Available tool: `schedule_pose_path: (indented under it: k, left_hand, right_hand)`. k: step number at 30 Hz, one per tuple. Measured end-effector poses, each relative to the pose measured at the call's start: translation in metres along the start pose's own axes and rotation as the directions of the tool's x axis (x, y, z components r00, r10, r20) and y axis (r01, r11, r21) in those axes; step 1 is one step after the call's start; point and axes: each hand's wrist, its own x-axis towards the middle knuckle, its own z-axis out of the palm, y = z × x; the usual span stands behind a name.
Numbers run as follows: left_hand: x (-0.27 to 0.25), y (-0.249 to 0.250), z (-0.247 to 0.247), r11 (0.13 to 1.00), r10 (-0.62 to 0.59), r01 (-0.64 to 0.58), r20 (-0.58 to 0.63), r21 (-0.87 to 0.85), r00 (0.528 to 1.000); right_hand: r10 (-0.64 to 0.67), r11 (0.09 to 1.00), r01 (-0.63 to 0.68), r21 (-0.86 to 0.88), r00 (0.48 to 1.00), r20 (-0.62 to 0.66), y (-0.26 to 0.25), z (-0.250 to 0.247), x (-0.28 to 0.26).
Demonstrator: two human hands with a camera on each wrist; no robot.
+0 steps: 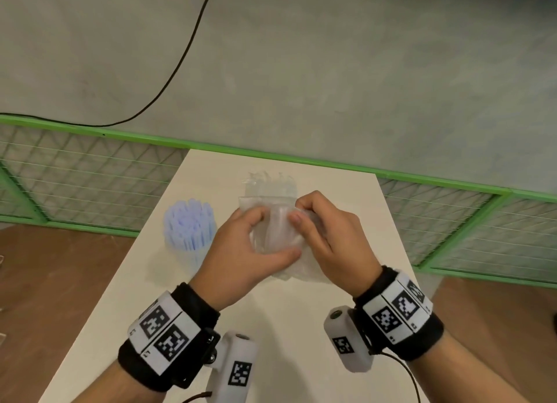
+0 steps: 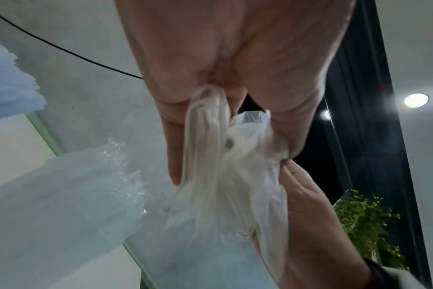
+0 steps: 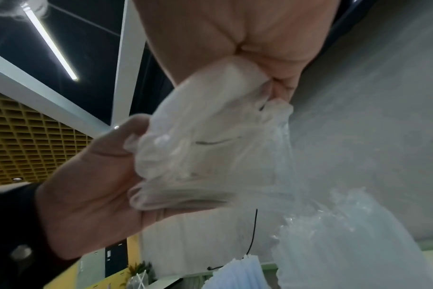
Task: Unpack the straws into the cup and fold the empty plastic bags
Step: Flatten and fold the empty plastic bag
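The empty plastic bag is sitting bunched at the counter centre, held between both hands. The left hand is pinching its 9 o'clock side; the right hand is pinching its 3 o'clock side. More clear bags are lying at 12 o'clock, just beyond. The cup is standing at 9 o'clock, packed upright with pale blue straws.

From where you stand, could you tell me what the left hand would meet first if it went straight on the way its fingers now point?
Probably the right hand: the left hand points across the plastic bag both hands grip, though depth is unclear.
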Motion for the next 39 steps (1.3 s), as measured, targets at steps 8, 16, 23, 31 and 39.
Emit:
schedule_pose_path:
  k: [8,16,23,31,39]
  left_hand:
    - [-0.005,0.002,-0.001,0.979,0.107,-0.089,0.095,-0.182,0.99]
    - [-0.007,-0.001,-0.003,0.956,0.164,-0.13,0.112,-0.261,0.98]
    - [0.008,0.008,-0.015,0.994,-0.043,0.084,0.455,-0.07,0.89]
    - [0.004,-0.018,-0.007,0.968,0.081,-0.075,0.015,-0.24,0.997]
    - [0.001,-0.01,0.013,0.99,0.129,-0.12,0.141,-0.076,0.982]
  right_hand:
    - [-0.068,0.998,0.067,-0.005,0.991,-0.113,0.005,0.001,0.01]
    - [0.242,0.919,-0.222,0.324,0.97,-0.022,0.001,0.001,0.013]
    - [-0.049,0.997,0.04,0.066,0.989,0.139,-0.016,-0.01,0.011]
    - [0.597,0.46,-0.513,0.724,0.783,0.175,0.002,0.005,-0.011]
    - [0.378,0.174,-0.555,0.814,0.801,0.465,-0.007,0.011,-0.019]
